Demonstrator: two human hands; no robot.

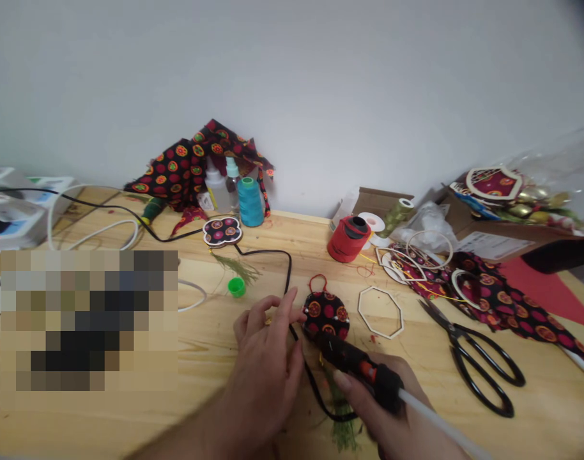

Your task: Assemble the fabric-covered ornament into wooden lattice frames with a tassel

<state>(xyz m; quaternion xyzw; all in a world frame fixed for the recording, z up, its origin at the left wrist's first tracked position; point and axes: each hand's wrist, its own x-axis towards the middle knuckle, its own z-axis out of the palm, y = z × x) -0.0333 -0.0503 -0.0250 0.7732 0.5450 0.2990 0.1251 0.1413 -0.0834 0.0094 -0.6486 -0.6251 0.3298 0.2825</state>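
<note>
My right hand (pixel 385 396) is wrapped round a black hot glue gun (pixel 352 358), with a pale glue stick (pixel 438 421) sticking out of its back. The gun's nozzle points at the lower left edge of a round ornament (pixel 326 316) covered in dark patterned fabric. At that ornament's left edge are the fingers of my left hand (pixel 270 348), which hold it by the side; the exact grip is partly hidden. A red cord loop (pixel 317 281) rises from the ornament's top. Below it, a green tassel (pixel 342 421) lies partly under the gun and black cable.
Black scissors (pixel 478 358) and a wooden octagonal frame (pixel 381 312) lie to the right. Behind are a red thread spool (pixel 348 239), a teal thread cone (pixel 250 203) and a flower-shaped ornament (pixel 222 231). A black cable (pixel 288 268) crosses the table; a green cap (pixel 236 287) sits near my left hand.
</note>
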